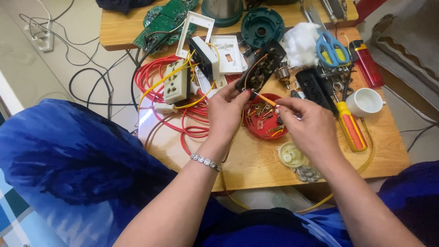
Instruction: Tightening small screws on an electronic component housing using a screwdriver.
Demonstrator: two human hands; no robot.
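The left hand (226, 110) is gripping a black switch block (260, 68), tilting it above a red lid (267, 121) that is holding small brass parts. The right hand (306, 123) is pinching the end of an orange wire (265, 99) running out of the block, fingertips closed on it. Both are working over a wooden table (256, 160). A screwdriver (351, 128) is lying just right of the right hand, a white cup (366, 101) beyond it. Red cable (155, 77) is coiling to the left, beside a beige socket (177, 82). Scissors (331, 48) are resting near white wadding (301, 43).
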